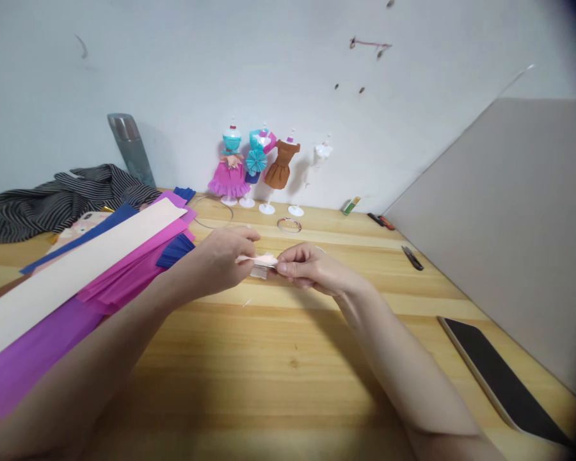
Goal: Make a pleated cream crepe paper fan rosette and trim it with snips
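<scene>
Above the middle of the table, my left hand [225, 255] pinches one end of a small piece of pale pink crepe paper [265, 259]. My right hand [311, 269] has its thumb and fingers closed on the other end. The paper looks crumpled, with a short flap hanging below. A thin dark line runs along its edge by my right fingertips, too small to name. Beneath them, a tiny white scrap [248, 302] lies on the wooden table [288, 365].
Small dress forms in paper dresses [231, 173] stand along the wall beside a bare white one [323, 152]. Crepe paper sheets [91, 256], striped cloth [77, 195] and a bottle [132, 150] are left. A glue stick [351, 205], box cutter [412, 258] and phone [504, 378] lie right.
</scene>
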`<state>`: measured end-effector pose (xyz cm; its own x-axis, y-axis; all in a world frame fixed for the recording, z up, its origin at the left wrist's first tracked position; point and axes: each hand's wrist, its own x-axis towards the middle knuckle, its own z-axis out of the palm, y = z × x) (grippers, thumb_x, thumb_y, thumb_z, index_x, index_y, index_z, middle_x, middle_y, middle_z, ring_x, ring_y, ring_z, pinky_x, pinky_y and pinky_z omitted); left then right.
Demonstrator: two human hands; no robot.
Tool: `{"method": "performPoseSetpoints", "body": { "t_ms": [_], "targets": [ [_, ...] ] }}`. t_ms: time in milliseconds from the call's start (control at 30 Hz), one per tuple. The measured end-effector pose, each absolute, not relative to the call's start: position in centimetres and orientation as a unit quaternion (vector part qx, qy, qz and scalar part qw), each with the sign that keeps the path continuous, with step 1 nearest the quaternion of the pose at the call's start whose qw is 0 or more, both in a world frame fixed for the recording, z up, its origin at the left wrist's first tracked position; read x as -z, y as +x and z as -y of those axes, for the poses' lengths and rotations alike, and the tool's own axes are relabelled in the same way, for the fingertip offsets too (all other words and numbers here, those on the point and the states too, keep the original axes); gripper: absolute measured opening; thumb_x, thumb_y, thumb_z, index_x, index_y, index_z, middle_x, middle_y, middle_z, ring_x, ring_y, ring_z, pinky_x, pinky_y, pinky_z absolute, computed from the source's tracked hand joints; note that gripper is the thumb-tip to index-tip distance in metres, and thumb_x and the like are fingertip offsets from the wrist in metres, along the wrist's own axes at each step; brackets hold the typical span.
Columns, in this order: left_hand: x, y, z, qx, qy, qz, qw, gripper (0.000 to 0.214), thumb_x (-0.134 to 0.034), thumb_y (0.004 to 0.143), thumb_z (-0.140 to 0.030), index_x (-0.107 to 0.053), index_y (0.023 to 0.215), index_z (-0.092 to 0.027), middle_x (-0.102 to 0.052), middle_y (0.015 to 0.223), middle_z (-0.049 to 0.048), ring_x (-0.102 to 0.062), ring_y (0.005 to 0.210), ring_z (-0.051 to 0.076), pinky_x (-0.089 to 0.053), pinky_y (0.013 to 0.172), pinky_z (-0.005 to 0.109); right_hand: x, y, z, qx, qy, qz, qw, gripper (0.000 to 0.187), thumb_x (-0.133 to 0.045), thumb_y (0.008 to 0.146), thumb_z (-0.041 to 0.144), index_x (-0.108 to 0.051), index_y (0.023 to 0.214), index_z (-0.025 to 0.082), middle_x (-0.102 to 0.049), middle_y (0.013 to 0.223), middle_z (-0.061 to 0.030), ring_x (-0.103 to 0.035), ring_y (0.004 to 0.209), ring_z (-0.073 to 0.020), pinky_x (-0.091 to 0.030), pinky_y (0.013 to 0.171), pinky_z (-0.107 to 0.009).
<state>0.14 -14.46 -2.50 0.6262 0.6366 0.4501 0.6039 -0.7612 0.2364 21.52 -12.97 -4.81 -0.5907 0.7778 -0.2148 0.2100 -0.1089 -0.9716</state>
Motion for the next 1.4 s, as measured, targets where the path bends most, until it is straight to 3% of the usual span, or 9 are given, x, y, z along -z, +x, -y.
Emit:
{"method": "performPoseSetpoints", "body": {
  "t_ms": [300,600,1400],
  "targets": [
    [2.63,0.06,14.36,-0.269,0.9,-0.341,0.038,0.023,-0.049,0.073,-0.008,-0.059,0.055,-0.017,-0.069,0.08,0.0062,-0.064,0.071,0.016,-0.048,0.066,0.027,4.75,21.56,13.03,-0.651,-0.387,0.611,0.229,0.033,-0.072,0.066,0.042,-0.067,0.071,0.009,-0.044,0.044,0.006,-0.024,0.035,-0.0019,-0.007,0.037,-0.022],
    [2.6,0.03,14.47,-0.264,0.888,-0.374,0.037,0.024,-0.05,0.077,-0.01,-0.061,0.056,-0.016,-0.071,0.103,0.0112,-0.066,0.098,0.023,-0.051,0.08,0.032,4.81,21.52,12.9,-0.669,-0.379,0.593,0.24,0.03,-0.072,0.066,0.039,-0.065,0.064,0.01,-0.046,0.046,0.0053,-0.022,0.034,-0.001,-0.006,0.035,-0.021],
    [2.66,0.09,14.38,-0.264,0.9,-0.345,0.028,0.022,-0.048,0.073,-0.008,-0.058,0.055,-0.017,-0.067,0.077,0.005,-0.064,0.073,0.016,-0.048,0.068,0.027,5.14,21.6,12.77,-0.653,-0.383,0.613,0.227,0.034,-0.072,0.067,0.042,-0.066,0.07,0.009,-0.041,0.042,0.0071,-0.024,0.035,-0.0021,-0.008,0.036,-0.021]
  ]
}}
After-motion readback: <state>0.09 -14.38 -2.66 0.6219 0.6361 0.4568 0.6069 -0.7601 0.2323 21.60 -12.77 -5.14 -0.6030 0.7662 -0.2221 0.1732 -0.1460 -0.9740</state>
